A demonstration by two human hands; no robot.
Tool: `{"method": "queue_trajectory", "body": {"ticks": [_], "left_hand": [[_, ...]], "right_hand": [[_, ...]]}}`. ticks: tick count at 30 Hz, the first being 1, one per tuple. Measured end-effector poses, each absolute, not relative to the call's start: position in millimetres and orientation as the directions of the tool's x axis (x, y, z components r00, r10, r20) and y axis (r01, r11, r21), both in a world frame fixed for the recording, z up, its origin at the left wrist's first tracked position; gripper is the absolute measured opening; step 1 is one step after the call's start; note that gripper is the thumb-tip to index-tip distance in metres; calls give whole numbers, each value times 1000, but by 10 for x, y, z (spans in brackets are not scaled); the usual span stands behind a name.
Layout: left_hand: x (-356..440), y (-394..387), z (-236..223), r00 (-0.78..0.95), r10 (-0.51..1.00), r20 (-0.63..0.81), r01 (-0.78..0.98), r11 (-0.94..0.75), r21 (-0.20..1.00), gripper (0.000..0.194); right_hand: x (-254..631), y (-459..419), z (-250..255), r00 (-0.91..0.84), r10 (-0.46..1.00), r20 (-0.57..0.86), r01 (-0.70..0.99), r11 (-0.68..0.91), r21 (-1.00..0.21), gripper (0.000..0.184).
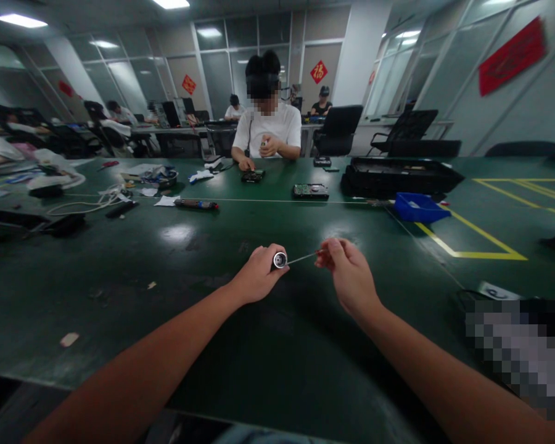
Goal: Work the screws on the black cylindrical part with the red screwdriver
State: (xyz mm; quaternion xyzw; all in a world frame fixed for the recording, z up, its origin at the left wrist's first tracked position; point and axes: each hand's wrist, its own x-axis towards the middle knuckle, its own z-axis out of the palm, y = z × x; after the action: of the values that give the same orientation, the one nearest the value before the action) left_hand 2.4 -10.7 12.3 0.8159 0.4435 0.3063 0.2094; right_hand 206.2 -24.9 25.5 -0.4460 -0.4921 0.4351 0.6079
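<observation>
Left fingers [276, 249] grip a cylinder [280, 260]; red sign [319, 72] reads "福".

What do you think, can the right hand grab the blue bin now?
Probably not yet: the right hand seems to be pinching a thin rod. The blue bin sits farther forward, though nothing seems in between.

left grip [259, 275] curled, right grip [353, 277] pinching
</observation>
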Motion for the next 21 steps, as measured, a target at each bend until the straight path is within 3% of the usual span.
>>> {"method": "queue_trajectory", "body": {"ticks": [7,12,17,21], "left_hand": [[14,-99,97,411,858,308,598,-509,619,14],[20,-85,77,415,853,318,594,-518,616,13],[22,-85,61,423,851,310,596,-519,612,15],[15,-85,52,431,851,302,594,-519,615,16]], "right_hand": [[2025,-382,351,60,913,405,287,372,-883,24],[2035,-422,382,12,880,476,408,430,-805,24],[2077,-463,454,-49,817,574,690,443,-572,35],[2079,-480,464,-84,774,627,752,463,-470,44]]}}
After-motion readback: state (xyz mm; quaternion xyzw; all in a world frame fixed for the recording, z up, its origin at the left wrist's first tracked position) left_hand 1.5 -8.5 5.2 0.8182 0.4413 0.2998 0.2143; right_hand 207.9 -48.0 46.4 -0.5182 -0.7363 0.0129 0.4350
